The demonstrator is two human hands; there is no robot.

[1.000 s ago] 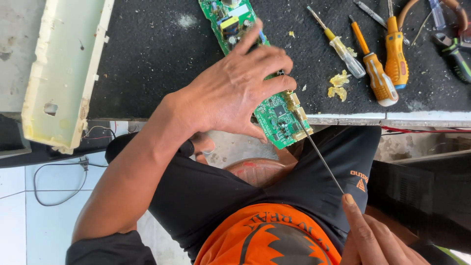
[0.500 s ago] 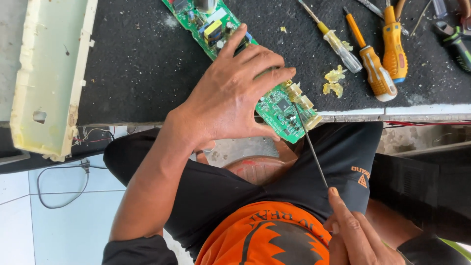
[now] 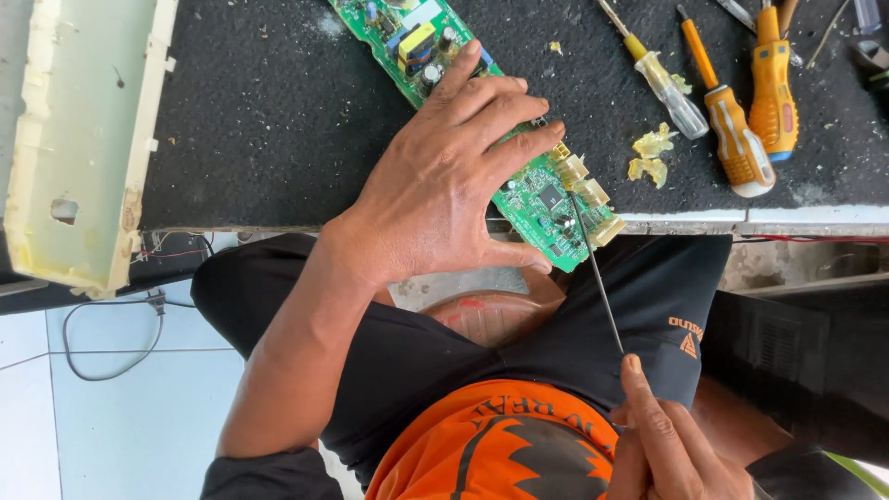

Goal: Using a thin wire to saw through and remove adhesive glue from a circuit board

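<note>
The left hand (image 3: pixel 444 185) lay flat with its fingers (image 3: pixel 505 116) spread apart, pressing a green circuit board (image 3: pixel 546 199) down at the front edge of the dark worktop (image 3: pixel 269 111). The right hand (image 3: pixel 662 444), low in the view, had its fingers pinched together on a thin metal probe (image 3: pixel 597 278) whose tip met the board's near end, beside pale connectors (image 3: pixel 583 181). The step in hand looked like prying or probing at that end, which calls for a steady hold and careful pressure. Further out lay yellow plastic scraps (image 3: pixel 648 156), a clear-handled screwdriver (image 3: pixel 662 83), two orange-handled screwdrivers (image 3: pixel 741 139), and a cream plastic casing (image 3: pixel 83 139) at left.
</note>
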